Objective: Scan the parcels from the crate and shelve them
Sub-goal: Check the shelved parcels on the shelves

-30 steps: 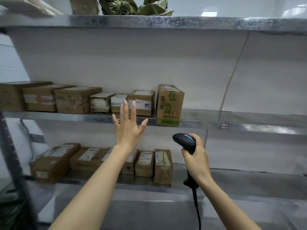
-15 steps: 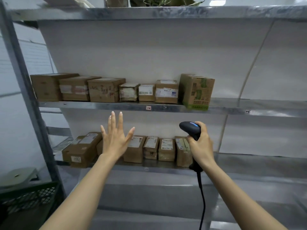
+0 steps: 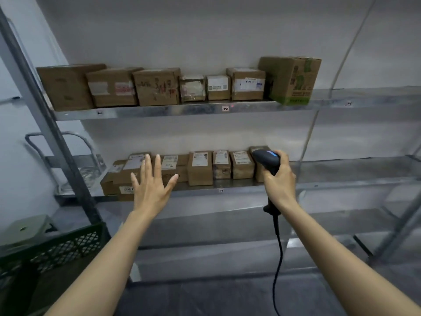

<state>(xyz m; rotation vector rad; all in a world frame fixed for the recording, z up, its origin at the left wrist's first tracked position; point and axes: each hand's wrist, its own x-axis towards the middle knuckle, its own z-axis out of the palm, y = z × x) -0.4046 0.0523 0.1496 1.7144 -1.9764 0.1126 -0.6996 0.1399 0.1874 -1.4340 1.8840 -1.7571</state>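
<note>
1. The crate [image 3: 52, 252] sits low at my far left, just beside the shelving post [image 3: 45, 124]. Only its latticed wall shows, so I cannot tell what lies inside. The next parcel should come from there, I judge, so I ought to turn head and shoulders to it before I reach, not grope sideways.
2. My left hand [image 3: 151, 190] is flat with the fingers spread wide and holds nothing. It hovers before the left end of the lower row of parcels [image 3: 200, 167]; whether it touches any I cannot tell. It is the free hand, so it does the fetching: one parcel at a time, gripped by its sides so the label stays uncovered.
3. The parcels already shelved stand side by side in two rows, the upper row [image 3: 157, 86] above the lower one, labels facing outward or up. A new one should go in the same way, square to the shelf edge.
4. My right hand [image 3: 279, 181] is wrapped round the grip of the scanner [image 3: 267, 160], its head pointing at the shelves, in front of the right end of the lower row. Its cable [image 3: 276, 258] hangs straight down. I would bring the label squarely to the scanner and mind that the cable does not snag the crate.
5. The green-printed box [image 3: 291, 79] ends the upper row, slightly turned. Just beside it, to the right, looks the likely next place.
</note>
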